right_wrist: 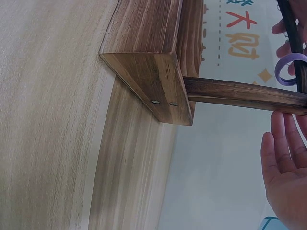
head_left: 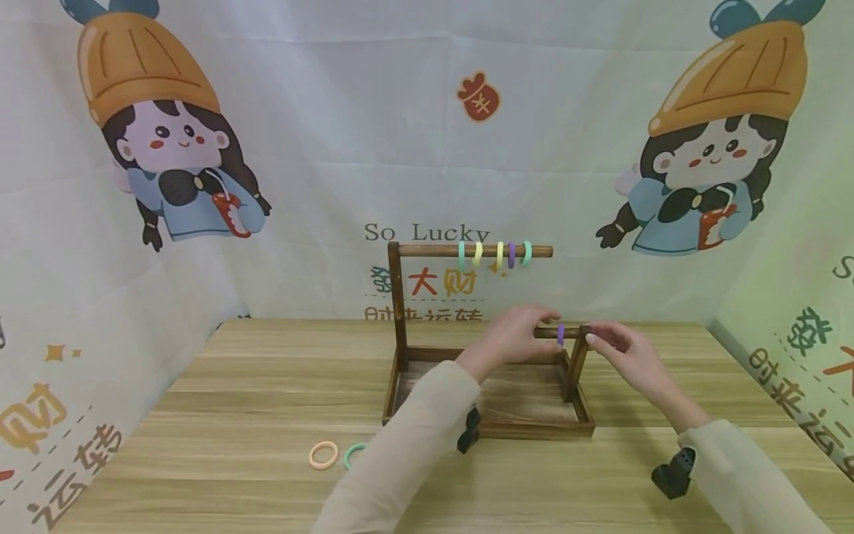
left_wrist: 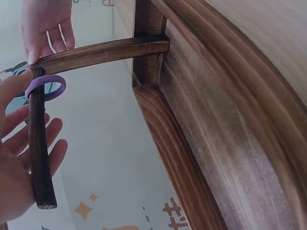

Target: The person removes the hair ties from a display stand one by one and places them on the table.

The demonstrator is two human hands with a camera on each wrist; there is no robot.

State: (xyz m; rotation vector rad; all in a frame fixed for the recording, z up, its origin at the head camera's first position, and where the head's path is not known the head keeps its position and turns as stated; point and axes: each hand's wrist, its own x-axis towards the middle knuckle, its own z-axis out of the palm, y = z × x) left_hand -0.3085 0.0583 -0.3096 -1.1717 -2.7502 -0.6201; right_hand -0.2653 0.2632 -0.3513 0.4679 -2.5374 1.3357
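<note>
A purple ring (head_left: 560, 335) hangs around the lower bar (left_wrist: 42, 153) of a dark wooden stand. My left hand (head_left: 510, 334) is at that bar, its thumb tip right at the ring and its other fingers spread loosely behind the bar in the left wrist view. From the right, my right hand (head_left: 627, 356) touches the top of the short upright post (head_left: 575, 374); its fingers look fairly straight in the right wrist view (right_wrist: 288, 163). Above, several green, yellow and purple rings (head_left: 511, 255) hang on the upper bar (head_left: 427, 251).
The stand's tray base (head_left: 494, 429) sits on the wooden table (head_left: 267, 386). Left of it lie an orange ring (head_left: 323, 455) and a green ring (head_left: 352, 454) partly hidden by the left sleeve (head_left: 407, 437). A printed cloth (head_left: 320, 148) hangs behind the table.
</note>
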